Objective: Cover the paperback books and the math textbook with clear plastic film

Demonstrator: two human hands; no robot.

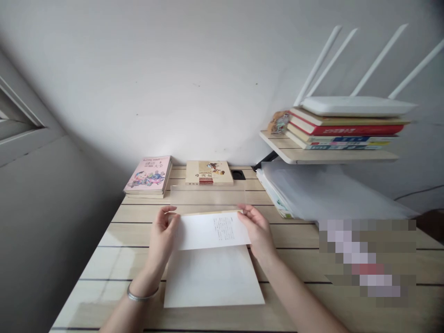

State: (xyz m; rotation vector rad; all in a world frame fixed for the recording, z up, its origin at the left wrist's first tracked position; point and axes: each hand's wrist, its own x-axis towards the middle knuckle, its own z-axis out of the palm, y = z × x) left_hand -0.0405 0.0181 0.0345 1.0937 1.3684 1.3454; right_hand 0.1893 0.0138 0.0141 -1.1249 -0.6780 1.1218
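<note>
Head view: pinches the left edge of a printed white sheet [197, 231] between thumb and fingers of the left hand [163, 226]; grips the right edge of the same sheet between thumb and fingers of the right hand [257, 229]. Holds the sheet mid-scene over the wood-plank table [114, 259], with a small block of print toward its right side. Shows a clear plastic film [208, 195] just beyond the far edge, reaching between the two sets of fingertips; cannot tell whether gripped along with the sheet. Shows a blank pale sheet [213, 280] on the near side, partly covered in this view by the printed one. Wears a silvery bracelet [142, 297] on the left wrist.

Farther off, to the left, shows a pink-covered book [147, 175] atop a small pile; at far centre, a cream-covered book [210, 173] beside a black square recess [238, 175]. To the far right, shows a raised shelf [277, 143] with stacked books [350, 129] under a white router [357, 106]; below, papers in translucent plastic [333, 189].
</note>
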